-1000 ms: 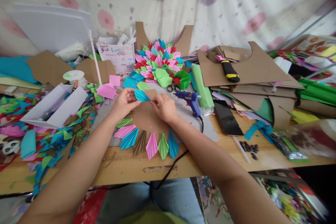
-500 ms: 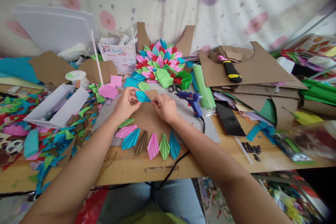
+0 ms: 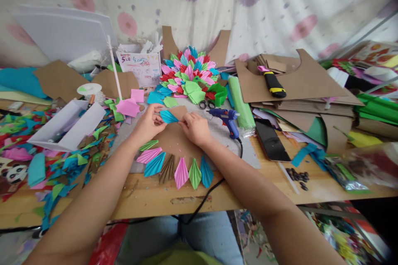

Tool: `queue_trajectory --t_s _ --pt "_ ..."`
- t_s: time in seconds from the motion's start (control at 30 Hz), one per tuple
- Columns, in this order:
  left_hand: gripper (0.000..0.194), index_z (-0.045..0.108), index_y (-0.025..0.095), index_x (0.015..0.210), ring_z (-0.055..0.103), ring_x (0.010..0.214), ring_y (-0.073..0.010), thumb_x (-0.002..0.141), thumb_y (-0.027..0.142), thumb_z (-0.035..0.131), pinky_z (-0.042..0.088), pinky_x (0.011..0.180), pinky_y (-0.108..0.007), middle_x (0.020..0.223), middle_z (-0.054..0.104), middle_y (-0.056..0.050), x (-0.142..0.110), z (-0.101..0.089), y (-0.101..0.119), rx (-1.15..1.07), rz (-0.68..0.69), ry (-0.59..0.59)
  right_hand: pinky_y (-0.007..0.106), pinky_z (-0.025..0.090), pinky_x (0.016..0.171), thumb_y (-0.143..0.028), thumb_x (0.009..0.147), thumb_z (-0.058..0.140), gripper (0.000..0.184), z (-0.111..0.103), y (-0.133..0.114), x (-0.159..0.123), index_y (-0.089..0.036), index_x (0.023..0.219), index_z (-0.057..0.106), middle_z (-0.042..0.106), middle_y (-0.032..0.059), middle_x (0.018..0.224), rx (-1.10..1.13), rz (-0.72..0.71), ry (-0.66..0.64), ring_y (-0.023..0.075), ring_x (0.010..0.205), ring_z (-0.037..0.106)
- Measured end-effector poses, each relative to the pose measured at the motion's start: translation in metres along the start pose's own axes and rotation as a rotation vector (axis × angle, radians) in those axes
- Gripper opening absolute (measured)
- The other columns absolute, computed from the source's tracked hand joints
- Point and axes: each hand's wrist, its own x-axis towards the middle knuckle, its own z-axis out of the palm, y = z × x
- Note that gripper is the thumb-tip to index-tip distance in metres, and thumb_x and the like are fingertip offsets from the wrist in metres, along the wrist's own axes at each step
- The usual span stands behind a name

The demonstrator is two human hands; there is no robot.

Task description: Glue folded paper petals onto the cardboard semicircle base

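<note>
Between my two hands is a pleated blue paper petal (image 3: pixel 168 116). The fingers of my left hand (image 3: pixel 149 122) are closed on its wide end. My right hand (image 3: pixel 195 127) pinches its narrow end. Both hands are over a brown cardboard piece (image 3: pixel 178 144) lying on a grey mat (image 3: pixel 248 152). Pleated petals line the cardboard's near edge, among them a pink petal (image 3: pixel 181 173), a green petal (image 3: pixel 194 174), a blue petal (image 3: pixel 207 172) and a brown petal (image 3: pixel 167 169). To the right of my right hand, a blue glue gun (image 3: pixel 228 121) rests on the mat.
Behind the cardboard stands a colourful paper-petal peacock (image 3: pixel 190 68). Paper scraps and an open white box (image 3: pixel 66 126) fill the left side. On the right lie a phone (image 3: pixel 272 140), stacked cardboard (image 3: pixel 298 78) and a yellow-black cutter (image 3: pixel 274 84). The glue gun's cord crosses the table's front edge.
Almost nothing differs. The blue petal and my left fingers have shifted very slightly; both hands keep their hold on it.
</note>
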Motion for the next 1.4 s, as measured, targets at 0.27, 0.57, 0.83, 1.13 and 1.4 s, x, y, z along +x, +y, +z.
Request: queue_trajectory --t_s 0.27,0.57,0.83,1.13,1.4 --pt "0.035 0.05 0.021 0.098 0.059 0.07 -0.0124 0.064 0.015 0.059 0.048 0.068 -0.026 0.084 0.06 0.0 0.01 -0.035 -0.026 0.095 -0.069 0.385 0.026 0.035 0.063 -0.03 0.088 0.051 0.015 0.003 0.008 -0.003 -0.02 0.082 0.061 0.065 0.0049 0.084 0.054 0.106 0.005 0.0185 0.083 0.056" --pt "0.023 0.053 0.019 0.086 0.058 0.068 -0.014 0.064 0.012 0.055 0.049 0.069 -0.029 0.079 0.06 -0.001 0.012 -0.045 -0.051 0.205 -0.176 0.455 0.024 0.036 0.064 -0.033 0.087 0.051 0.017 -0.006 -0.019 0.014 -0.022 0.089 0.064 0.068 0.0033 0.094 0.031 0.076 -0.19 0.0175 0.086 0.059" --pt "0.02 0.054 0.019 0.086 0.059 0.07 -0.0138 0.067 0.014 0.053 0.048 0.068 -0.027 0.081 0.062 -0.002 0.011 -0.043 -0.055 0.193 -0.144 0.44 0.025 0.038 0.065 -0.036 0.087 0.05 0.02 0.007 -0.042 0.036 -0.023 0.091 0.065 0.069 0.0031 0.095 -0.015 -0.084 -0.308 0.0182 0.085 0.061" --pt "0.017 0.056 0.018 0.083 0.058 0.07 -0.0132 0.067 0.014 0.054 0.048 0.071 -0.028 0.082 0.064 -0.002 0.011 -0.04 -0.054 0.166 -0.103 0.391 0.025 0.034 0.061 -0.035 0.085 0.052 0.018 0.014 -0.041 0.038 -0.023 0.089 0.065 0.069 0.0032 0.09 -0.034 -0.125 -0.334 0.0183 0.083 0.06" --pt "0.018 0.059 0.019 0.088 0.058 0.088 -0.018 0.072 0.027 0.057 0.047 0.082 -0.034 0.09 0.063 -0.004 0.007 -0.038 -0.045 0.271 0.077 0.148 0.024 0.035 0.063 -0.036 0.085 0.054 0.018 0.014 -0.037 0.039 -0.024 0.093 0.066 0.069 0.0024 0.093 0.006 -0.154 -0.33 0.0179 0.086 0.06"
